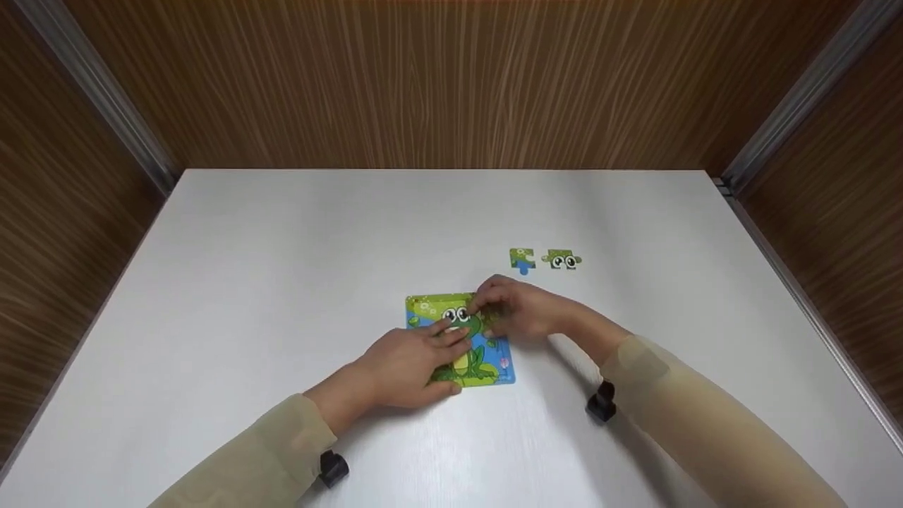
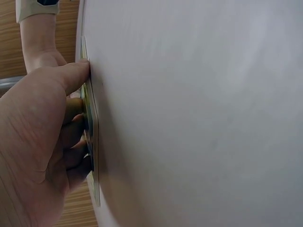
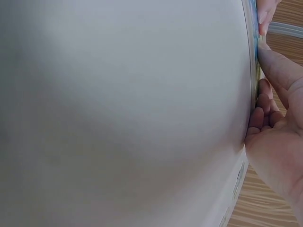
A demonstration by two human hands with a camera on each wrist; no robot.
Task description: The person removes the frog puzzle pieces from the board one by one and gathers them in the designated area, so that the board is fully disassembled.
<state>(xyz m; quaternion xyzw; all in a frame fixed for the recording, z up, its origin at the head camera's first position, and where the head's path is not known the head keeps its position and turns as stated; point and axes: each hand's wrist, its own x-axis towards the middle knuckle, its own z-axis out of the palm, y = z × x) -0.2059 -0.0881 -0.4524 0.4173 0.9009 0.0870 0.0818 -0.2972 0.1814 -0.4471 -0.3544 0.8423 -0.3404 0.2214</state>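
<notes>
Two bare hands on one little picture, folks: the frog puzzle board (image 1: 488,356) lies flat on the table, near its middle! Left hand (image 1: 409,363) is spread across the frog, fingers laid over the print and thumb down by the near edge, pressing rather than clutching. Over at the far right corner, the right hand (image 1: 525,307) bends its fingers inward, thumb touching the board's face; whether a piece sits pinched in there, I cannot tell. And the handling? Thin, light and stiff, I'd judge, a touch slick on that glossy print, the knobs likely the parts to bend first; best hold is by the side edges. Just beyond the right hand lie two loose pieces, a corner piece (image 1: 522,258) and an eye piece (image 1: 562,259), close together but apart, and small enough to want fingertips on their rims. What a stage, too: a white table (image 1: 282,282), smooth and pale, catching soft shadows, with a wood-grain back wall (image 1: 423,85) behind, matching side walls (image 1: 56,212) left and right, and metal rails (image 1: 99,92) running up the corners!
</notes>
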